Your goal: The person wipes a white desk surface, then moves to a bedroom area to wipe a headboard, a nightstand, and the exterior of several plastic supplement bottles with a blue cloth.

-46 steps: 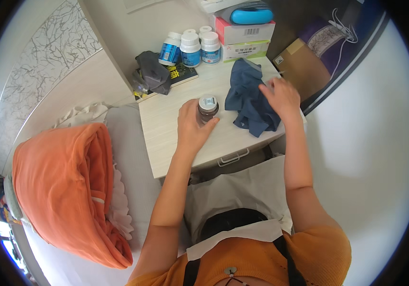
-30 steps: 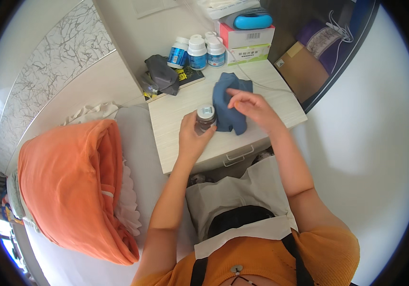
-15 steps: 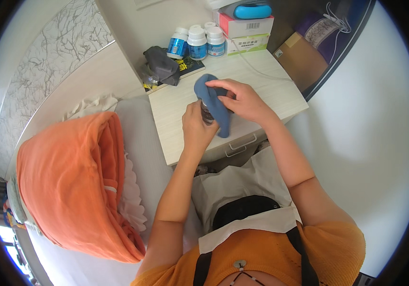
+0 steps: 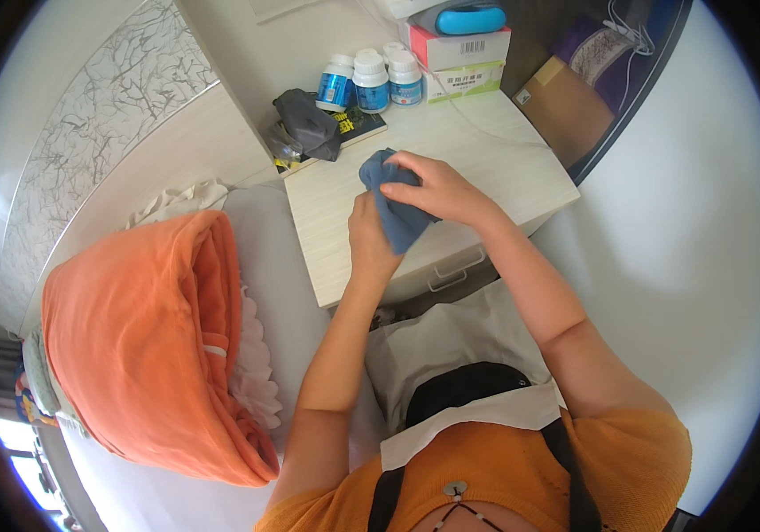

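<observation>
A blue-grey cloth (image 4: 390, 206) is bunched between my hands above the near part of a pale bedside cabinet (image 4: 331, 253). My right hand (image 4: 444, 188) pinches the cloth from the right, with thumb and fingers pressed on its upper folds. To its left, my left hand (image 4: 371, 238) is closed beneath the cloth's left edge. The cloth covers most of what the left hand grips; a dark shiny object showed there half a second ago.
White-capped blue bottles (image 4: 371, 84) stand at the cabinet's back, beside stacked boxes (image 4: 459, 66). A dark grey pouch (image 4: 306, 122) lies on a black book (image 4: 366, 124). An orange folded blanket (image 4: 140, 346) rests on the bed at left. A cardboard box (image 4: 566, 102) sits at back right.
The cloth has been drawn down and wrapped over the dark shiny object, which is now covered. My right thumb has come round onto the cloth. The view has shifted slightly.
</observation>
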The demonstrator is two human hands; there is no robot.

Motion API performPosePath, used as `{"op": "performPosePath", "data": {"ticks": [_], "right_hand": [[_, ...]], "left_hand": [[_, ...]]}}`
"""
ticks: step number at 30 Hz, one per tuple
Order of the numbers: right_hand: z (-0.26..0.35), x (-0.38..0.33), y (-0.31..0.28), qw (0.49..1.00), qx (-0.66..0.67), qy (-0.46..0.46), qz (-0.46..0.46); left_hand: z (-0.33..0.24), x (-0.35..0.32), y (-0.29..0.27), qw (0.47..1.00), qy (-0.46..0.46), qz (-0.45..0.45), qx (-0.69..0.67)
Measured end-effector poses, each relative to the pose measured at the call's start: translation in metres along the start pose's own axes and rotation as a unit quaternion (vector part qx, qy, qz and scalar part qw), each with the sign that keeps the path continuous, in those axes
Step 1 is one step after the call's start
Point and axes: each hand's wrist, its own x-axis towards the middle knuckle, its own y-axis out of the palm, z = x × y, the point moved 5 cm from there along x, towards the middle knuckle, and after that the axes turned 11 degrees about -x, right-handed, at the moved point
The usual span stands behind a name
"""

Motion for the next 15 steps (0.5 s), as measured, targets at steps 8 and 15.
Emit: {"op": "performPosePath", "data": {"ticks": [8,15], "right_hand": [[-0.041,0.011,0.008,0.982,0.08,0.067,-0.156],[-0.057,-0.043,-0.024,0.967,0.233,0.076,-0.073]], "left_hand": [[0.005,-0.002,0.004,0.998,-0.043,0.019,0.038],[0.0,-0.002,0.001,0.999,-0.03,0.007,0.034]]}}
